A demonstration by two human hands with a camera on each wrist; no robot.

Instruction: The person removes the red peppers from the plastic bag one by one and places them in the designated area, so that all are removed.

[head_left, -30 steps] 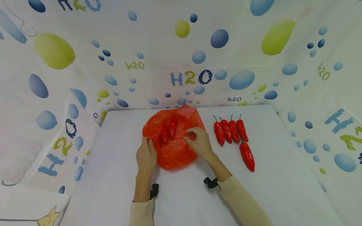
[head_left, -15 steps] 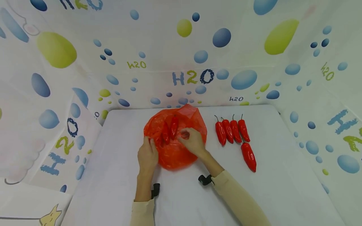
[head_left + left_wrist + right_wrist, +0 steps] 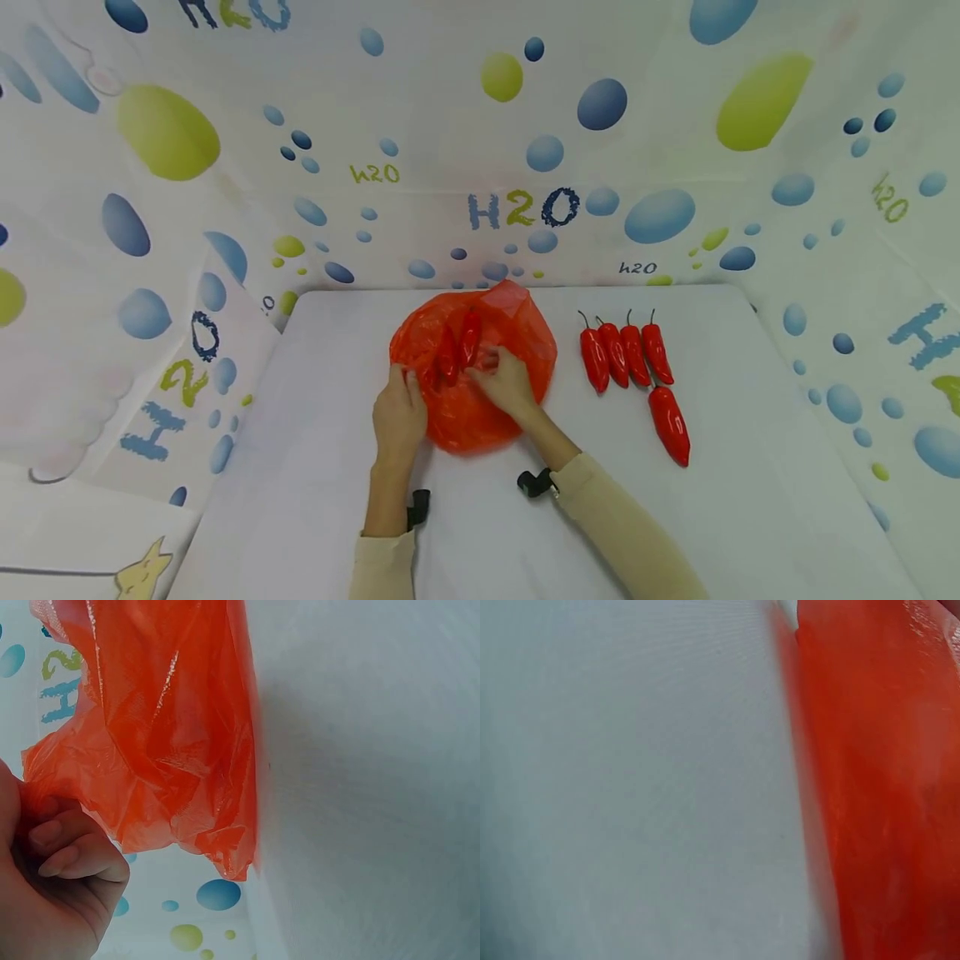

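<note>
A thin translucent red plastic bag point(image 3: 465, 429) stands with its mouth spread wide on the white table. Two glossy red chili peppers point(image 3: 470, 337) lie side by side in it. My left hand point(image 3: 400, 412) pinches the bag's left rim; in the left wrist view the fingers of this hand point(image 3: 71, 877) are curled on the bunched plastic point(image 3: 172, 750). Over the right half of the bag's mouth is my right hand point(image 3: 510, 383), fingers loosely bent, thumb tip close to the lower end of the right pepper. The right wrist view shows mostly table and the bag's side point(image 3: 889, 787).
Right of the bag, several red chili peppers point(image 3: 594, 358) lie in a row, stems pointing away. One more pepper point(image 3: 669, 425) lies nearer, just below the row's right end. A white wall sheet point(image 3: 435, 100) with coloured spots rises behind the table point(image 3: 300, 467).
My right hand has moved left over the bag, closer to the two peppers inside. The left hand keeps its hold on the rim. The head view has shifted slightly.
</note>
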